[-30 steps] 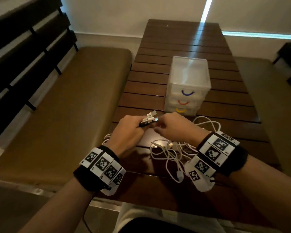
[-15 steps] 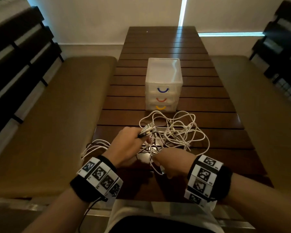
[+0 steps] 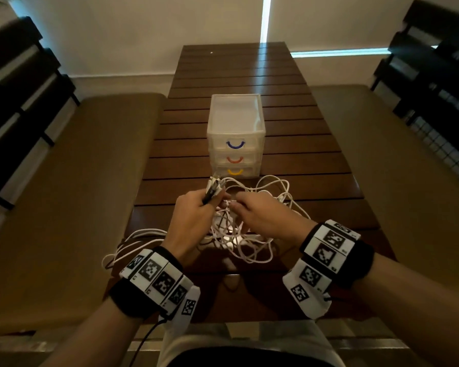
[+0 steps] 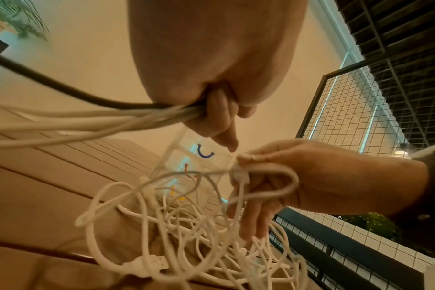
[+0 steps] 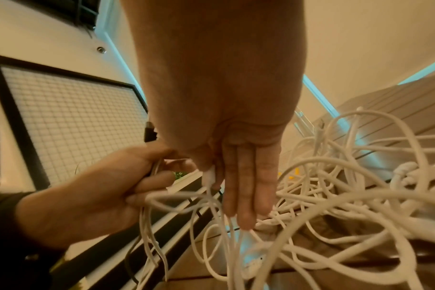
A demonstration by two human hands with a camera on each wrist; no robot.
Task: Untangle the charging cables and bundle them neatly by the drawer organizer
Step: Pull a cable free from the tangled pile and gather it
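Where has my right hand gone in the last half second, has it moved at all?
Yes. The right hand moved forward, away from the body and toward the clear plastic three-drawer organizer, ending nearer its front.

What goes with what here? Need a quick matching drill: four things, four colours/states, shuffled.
Things:
1. top drawer handle
2. bottom drawer handle
3. left hand
4. cable tangle

States:
a. yellow
b. loose white heap on the table
c. blue
d. grips a bunch of cable ends

Pairs: 1-c, 2-a, 3-d, 4-b
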